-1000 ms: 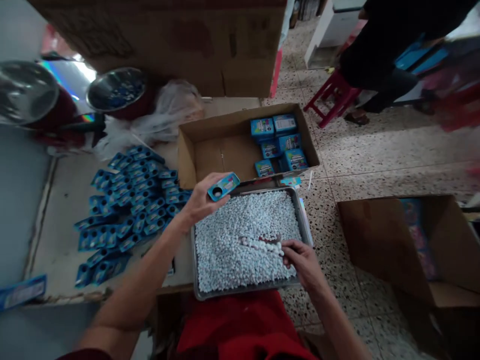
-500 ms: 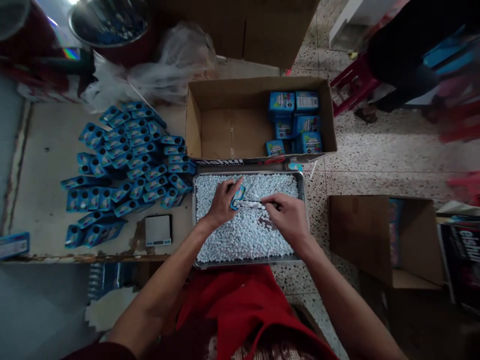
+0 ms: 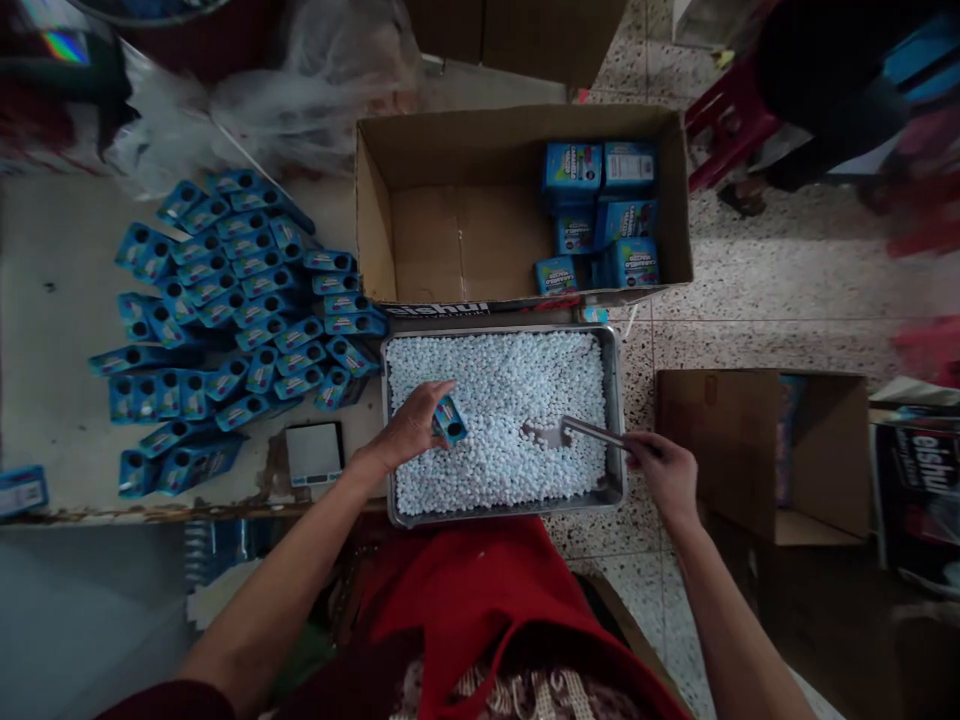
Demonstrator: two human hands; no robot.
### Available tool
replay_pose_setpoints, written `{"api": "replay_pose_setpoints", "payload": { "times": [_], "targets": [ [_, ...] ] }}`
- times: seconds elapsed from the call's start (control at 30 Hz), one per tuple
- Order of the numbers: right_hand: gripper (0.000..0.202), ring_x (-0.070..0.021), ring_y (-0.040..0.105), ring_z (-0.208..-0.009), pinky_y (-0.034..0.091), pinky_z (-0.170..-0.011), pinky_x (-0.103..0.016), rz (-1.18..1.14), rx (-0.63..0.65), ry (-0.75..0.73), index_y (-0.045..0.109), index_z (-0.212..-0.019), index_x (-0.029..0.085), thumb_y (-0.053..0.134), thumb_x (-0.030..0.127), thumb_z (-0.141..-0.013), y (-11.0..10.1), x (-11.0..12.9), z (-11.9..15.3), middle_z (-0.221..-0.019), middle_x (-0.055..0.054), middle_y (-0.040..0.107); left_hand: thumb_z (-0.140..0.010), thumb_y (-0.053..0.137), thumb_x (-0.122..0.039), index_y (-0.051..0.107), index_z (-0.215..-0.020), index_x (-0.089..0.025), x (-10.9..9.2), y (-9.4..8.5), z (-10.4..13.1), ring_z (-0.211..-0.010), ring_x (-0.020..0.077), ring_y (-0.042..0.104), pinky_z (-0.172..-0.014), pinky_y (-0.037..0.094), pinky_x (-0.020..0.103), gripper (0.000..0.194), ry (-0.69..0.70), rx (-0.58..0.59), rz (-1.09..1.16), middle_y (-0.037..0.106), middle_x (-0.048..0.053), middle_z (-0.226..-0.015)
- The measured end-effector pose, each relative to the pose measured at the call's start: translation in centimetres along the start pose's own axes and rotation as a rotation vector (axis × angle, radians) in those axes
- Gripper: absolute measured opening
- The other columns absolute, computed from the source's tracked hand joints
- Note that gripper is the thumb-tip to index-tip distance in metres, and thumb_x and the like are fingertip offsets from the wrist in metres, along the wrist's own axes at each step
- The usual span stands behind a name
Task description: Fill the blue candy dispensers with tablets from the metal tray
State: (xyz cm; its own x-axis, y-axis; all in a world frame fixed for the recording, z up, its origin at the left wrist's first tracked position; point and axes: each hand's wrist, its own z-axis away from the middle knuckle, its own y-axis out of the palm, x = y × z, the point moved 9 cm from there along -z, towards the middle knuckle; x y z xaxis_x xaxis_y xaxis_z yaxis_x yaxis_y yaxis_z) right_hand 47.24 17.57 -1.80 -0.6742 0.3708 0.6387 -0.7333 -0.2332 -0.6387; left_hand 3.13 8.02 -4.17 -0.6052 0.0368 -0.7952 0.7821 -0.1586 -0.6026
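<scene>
A metal tray [image 3: 616, 420] holds a broad layer of small pale candies [image 3: 480, 470]. Over its left part, my left hand [image 3: 409, 425] grips a small blue candy box [image 3: 450, 420], whose dark round hole faces up. My right hand [image 3: 664, 470], just beyond the tray's right rim, is closed around the handle of a metal scoop [image 3: 596, 432]. The scoop's flat end rests among the candies right of the middle, where part of the tray's bottom shows.
Many blue boxes [image 3: 255, 280] stand on the table at left, near a small scale [image 3: 313, 453]. Behind the tray sits a cardboard carton [image 3: 427, 240] with several blue packs [image 3: 574, 170] at its right end. Another open carton [image 3: 712, 440] is at right. A person [image 3: 825, 90] is at upper right.
My right hand has moved right, away from the box, and the scoop's end now lies in the candies. My left hand with the box has shifted slightly left and down.
</scene>
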Motion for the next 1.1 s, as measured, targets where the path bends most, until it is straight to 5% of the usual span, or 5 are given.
{"api": "replay_pose_setpoints", "payload": {
  "times": [0.1,0.27,0.37,0.73,1.1],
  "targets": [
    [0.037,-0.0178,0.063,-0.054,0.049,-0.053,-0.029,-0.181,-0.017,0.056,0.08,-0.089,0.015,0.076,0.046,-0.071,5.4,-3.1,-1.4,-0.068,-0.005,0.072,-0.086,0.069,-0.02,0.058,-0.128,-0.023,-0.3,-0.9,0.7,-0.123,0.0293,0.059,-0.107,0.047,0.047,0.044,-0.014,0.018,-0.031,0.063,0.011,-0.127],
    [0.034,-0.0137,0.058,-0.049,0.048,-0.05,-0.026,-0.463,0.185,0.07,0.078,-0.085,0.017,0.075,0.046,-0.068,21.6,3.0,-2.6,-0.059,0.001,0.066,-0.086,0.068,-0.018,0.064,-0.118,-0.021,-0.8,-3.9,2.5,-0.113,0.0272,0.062,-0.099,0.051,0.041,0.032,-0.158,-0.149,-0.158,0.069,0.009,-0.114],
    [0.035,-0.0129,0.057,-0.048,0.048,-0.049,-0.025,-0.533,0.263,0.104,0.076,-0.082,0.018,0.075,0.047,-0.064,25.2,5.9,-2.7,-0.059,0.002,0.064,-0.084,0.075,-0.024,0.065,-0.119,-0.022,-1.4,-5.4,4.2,-0.11,0.0285,0.064,-0.097,0.051,0.041,0.037,-0.272,-0.251,-0.274,0.071,0.008,-0.114],
    [0.027,-0.0105,0.056,-0.048,0.046,-0.049,-0.023,-0.427,0.52,-0.039,0.079,-0.088,0.014,0.077,0.036,-0.072,15.5,15.0,0.5,-0.056,0.0,0.065,-0.078,0.082,-0.026,0.069,-0.117,-0.023,-2.5,-5.8,3.9,-0.106,0.0308,0.064,-0.094,0.05,0.042,0.041,-0.4,-0.312,-0.293,0.074,0.008,-0.114],
    [0.024,-0.0225,0.072,-0.085,0.053,-0.081,-0.037,0.328,0.262,-0.707,0.08,-0.087,0.021,0.059,0.011,-0.082,12.0,28.4,7.2,-0.09,-0.007,0.079,-0.083,0.074,-0.024,0.066,-0.114,-0.02,-3.3,-2.9,1.7,-0.109,0.0286,0.063,-0.098,0.049,0.041,0.032,-0.288,-0.335,-0.201,0.072,0.01,-0.114]
  ]
}}
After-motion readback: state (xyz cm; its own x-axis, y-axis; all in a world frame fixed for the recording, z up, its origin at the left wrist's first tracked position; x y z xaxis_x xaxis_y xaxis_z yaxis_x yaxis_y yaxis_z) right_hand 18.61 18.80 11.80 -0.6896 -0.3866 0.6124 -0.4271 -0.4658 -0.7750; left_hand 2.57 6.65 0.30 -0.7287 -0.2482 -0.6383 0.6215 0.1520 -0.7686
